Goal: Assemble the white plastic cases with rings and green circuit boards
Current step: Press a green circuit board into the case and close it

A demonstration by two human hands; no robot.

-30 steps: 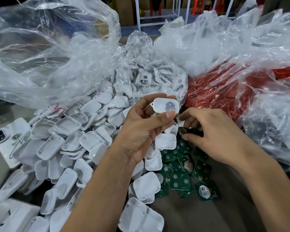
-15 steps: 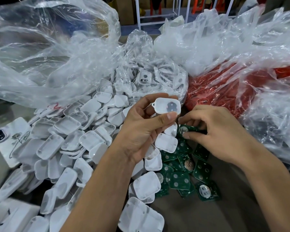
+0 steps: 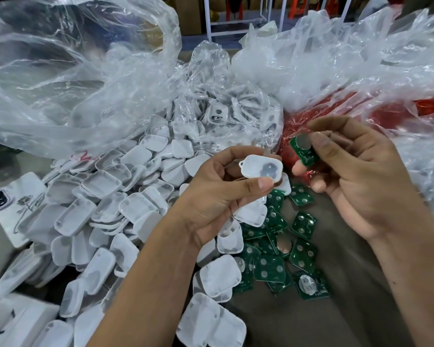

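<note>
Pinching a white plastic case (image 3: 261, 169) between thumb and forefinger, the left hand (image 3: 218, 194) holds it up just above the middle of the scene, its hollow side facing the camera, a small loop on its left end and a grey round patch showing inside. Just to its right, apart from it, the right hand (image 3: 356, 176) holds a green circuit board (image 3: 305, 150) clamped between fingertips and thumb, tilted, with a round silver coin cell on its upper part. The remaining fingers of the right hand are loosely curled.

Below and between the two hands, on a brown cloth surface (image 3: 336, 319), lies a loose scatter of more green circuit boards (image 3: 283, 249), some showing silver dots, a few showing a coin cell. To the left and near side spreads a big heap of white case halves (image 3: 105, 221), overlapping each other and reaching under the left forearm. At the far left edge lies a white phone case (image 3: 13, 206) with a drawn flower and a camera cut-out.

Farther back, a clear plastic bag (image 3: 226, 116) holds more white parts. Crumpled clear plastic sheeting (image 3: 68, 78) fills the far left. On the right, a red mass shows through another clear bag (image 3: 376, 111). A white metal frame (image 3: 246, 18) stands at the far edge.
</note>
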